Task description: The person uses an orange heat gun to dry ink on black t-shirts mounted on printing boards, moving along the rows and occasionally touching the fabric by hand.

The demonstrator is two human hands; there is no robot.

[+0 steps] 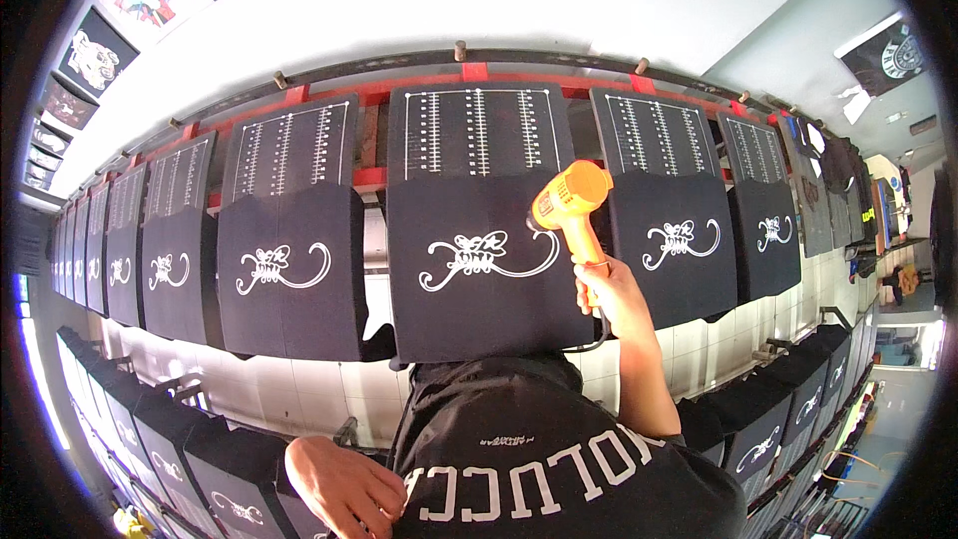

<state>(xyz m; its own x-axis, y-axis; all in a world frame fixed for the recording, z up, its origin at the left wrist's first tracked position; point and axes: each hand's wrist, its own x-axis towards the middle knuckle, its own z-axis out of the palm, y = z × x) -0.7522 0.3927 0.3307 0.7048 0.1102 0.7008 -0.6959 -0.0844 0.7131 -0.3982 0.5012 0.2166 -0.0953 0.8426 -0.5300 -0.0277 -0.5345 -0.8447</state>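
My right hand (621,297) is wrapped round the handle of an orange heat gun (571,196), a dark cord hanging below it. The gun's dark nozzle points left and down over a black shirt (479,324) stretched on a flat board in front of me. White line artwork (474,255) is printed on that shirt, and the nozzle is by the right end of its curl. My left hand (344,484) hangs low at the left, beside my own black shirt. Its fingers are loosely bent and somewhat apart, with nothing visible in them.
Neighbouring boards carry similar printed black shirts (284,269) to the left and right (679,240). Ruled markings (477,135) show on the bare board ends. A red rack frame (374,95) runs behind. Another row of shirts (235,489) stands behind me.
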